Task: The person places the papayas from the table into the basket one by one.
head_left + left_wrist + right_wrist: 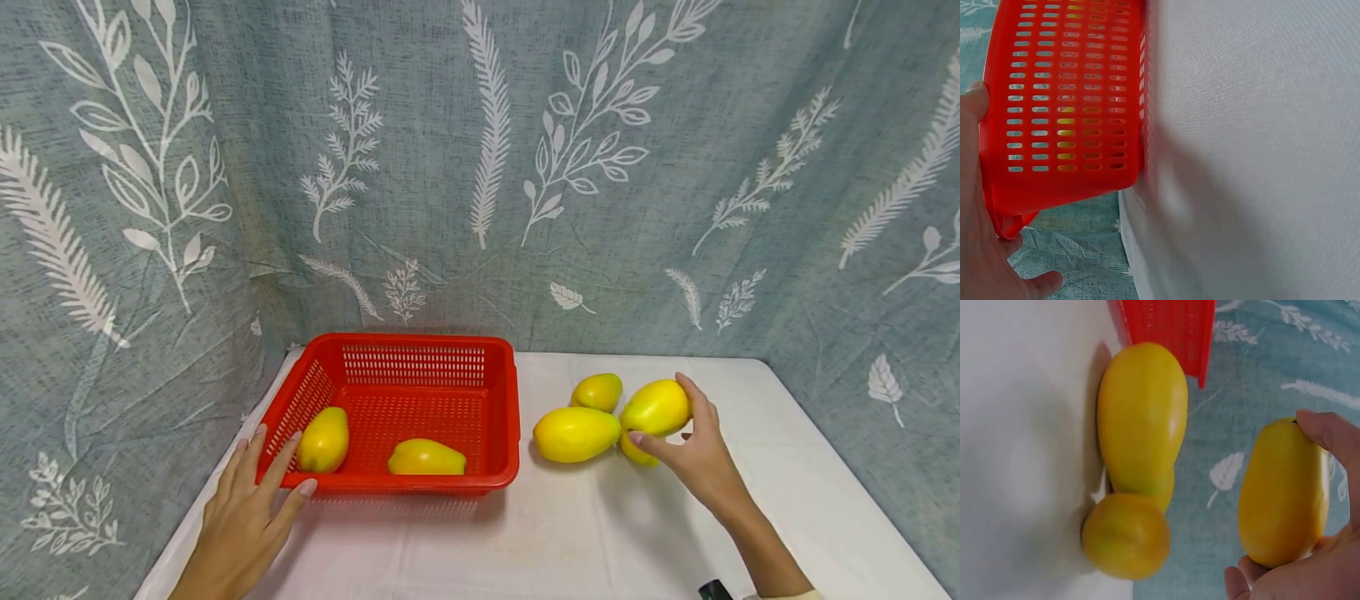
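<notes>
My right hand (701, 458) holds a smooth yellow mango-like fruit (657, 407) between thumb and fingers. In the right wrist view, the held fruit (1284, 494) is seen apart from the others, the thumb at one end. Close by lie a larger yellow fruit (576, 435), a smaller greenish-yellow one (597, 391) behind it, and one partly hidden below the held fruit (637, 450). My left hand (243, 512) rests with spread fingers on the near left corner of a red plastic basket (420, 482). Inside it are two yellow fruits, one at left (324, 440) and one near the front (426, 458).
A white cloth covers the table (540, 533). Behind it and along both sides hangs a blue-green curtain (420, 167) with white leaf patterns. The basket's perforated wall (1066, 94) stands on the cloth. A small dark object (715, 590) shows beside the right forearm.
</notes>
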Demonstrator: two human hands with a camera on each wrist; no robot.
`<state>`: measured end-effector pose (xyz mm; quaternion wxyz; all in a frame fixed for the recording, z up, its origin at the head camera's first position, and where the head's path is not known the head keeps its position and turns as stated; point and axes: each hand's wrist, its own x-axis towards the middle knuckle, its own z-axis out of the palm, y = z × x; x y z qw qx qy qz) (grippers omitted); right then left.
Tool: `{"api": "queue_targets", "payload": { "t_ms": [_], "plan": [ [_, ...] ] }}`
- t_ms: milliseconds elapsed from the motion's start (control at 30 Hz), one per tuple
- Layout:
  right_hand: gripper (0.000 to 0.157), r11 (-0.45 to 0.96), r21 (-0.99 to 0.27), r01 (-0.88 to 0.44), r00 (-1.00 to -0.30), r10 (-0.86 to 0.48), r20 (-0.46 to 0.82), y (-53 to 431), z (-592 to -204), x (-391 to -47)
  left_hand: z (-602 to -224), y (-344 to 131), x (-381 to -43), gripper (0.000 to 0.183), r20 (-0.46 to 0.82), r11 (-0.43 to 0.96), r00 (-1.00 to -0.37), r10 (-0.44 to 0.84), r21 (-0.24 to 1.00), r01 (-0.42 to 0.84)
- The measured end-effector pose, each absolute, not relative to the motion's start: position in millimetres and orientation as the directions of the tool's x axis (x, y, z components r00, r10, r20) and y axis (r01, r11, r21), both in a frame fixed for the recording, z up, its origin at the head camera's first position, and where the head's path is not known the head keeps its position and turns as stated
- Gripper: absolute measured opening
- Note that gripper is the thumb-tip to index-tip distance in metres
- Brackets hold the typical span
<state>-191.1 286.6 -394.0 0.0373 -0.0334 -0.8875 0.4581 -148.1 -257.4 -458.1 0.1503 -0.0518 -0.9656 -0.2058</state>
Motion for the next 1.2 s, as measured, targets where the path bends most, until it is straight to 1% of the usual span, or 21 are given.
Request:
{"api": "queue_targets", "payload": {
  "t_ms": [267, 433, 700, 933, 1200],
  "plan": [
    [0.113, 0.551, -0.833, -0.051, -0.995, 0.044, 0.09, 270, -392, -192, -458, -258, -148, 0.073, 0.291, 0.913, -0.956, 0.036, 0.38, 0.151],
    [0.112, 0.534, -0.842, -0.079, -0.995, 0.012, 0.101, 258, -394, -194, -460, -257, -148, 0.073, 0.297, 0.912, -0.954, 0.034, 0.382, 0.152],
    [0.109, 0.512, -0.853, -0.103, -0.994, -0.033, 0.1, 237, -396, -197, -463, -257, -148, 0.072, 0.315, 0.908, -0.948, 0.037, 0.386, 0.163],
    [0.106, 0.496, -0.86, -0.12, -0.993, -0.057, 0.105, 213, -396, -201, -462, -258, -148, 0.073, 0.307, 0.913, -0.951, 0.028, 0.38, 0.149],
    [0.107, 0.445, -0.886, -0.128, -0.99, -0.104, 0.091, 186, -395, -205, -463, -257, -146, 0.071, 0.333, 0.91, -0.942, 0.036, 0.379, 0.169]
  ]
}}
